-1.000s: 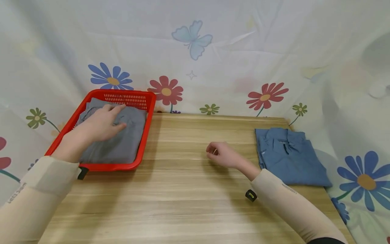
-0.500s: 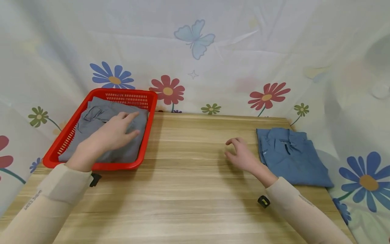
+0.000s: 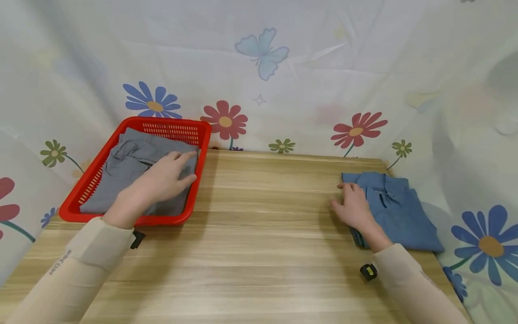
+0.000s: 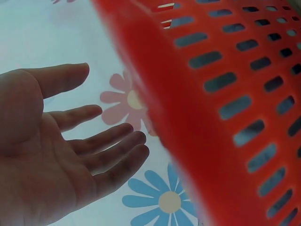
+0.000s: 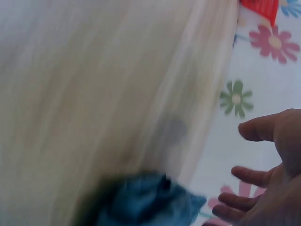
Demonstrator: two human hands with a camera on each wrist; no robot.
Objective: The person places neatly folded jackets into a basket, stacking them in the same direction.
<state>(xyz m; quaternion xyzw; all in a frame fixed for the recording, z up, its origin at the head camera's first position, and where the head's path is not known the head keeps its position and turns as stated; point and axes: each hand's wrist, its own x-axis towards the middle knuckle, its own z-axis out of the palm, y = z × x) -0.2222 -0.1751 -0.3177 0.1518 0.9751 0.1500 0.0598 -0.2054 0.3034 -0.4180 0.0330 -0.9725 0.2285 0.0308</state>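
My left hand hovers over the red plastic basket, its fingers extended and holding nothing. Inside the basket lies a folded grey garment with a gathered collar area. In the left wrist view the left hand is spread beside the basket's slotted wall. At the right, my right hand overlaps the left edge of a folded blue garment, fingers loosely bent, nothing gripped. The right wrist view shows the right hand with fingers apart, above the blurred blue garment.
A wooden table carries both the basket and the blue garment. Behind it and along the sides hangs a white curtain printed with flowers and a butterfly. Each wrist has a small black device strapped near the sleeve.
My right hand has moved right across the table to the blue garment. The left hand has drifted right and toward me over the basket, uncovering more of the grey garment.
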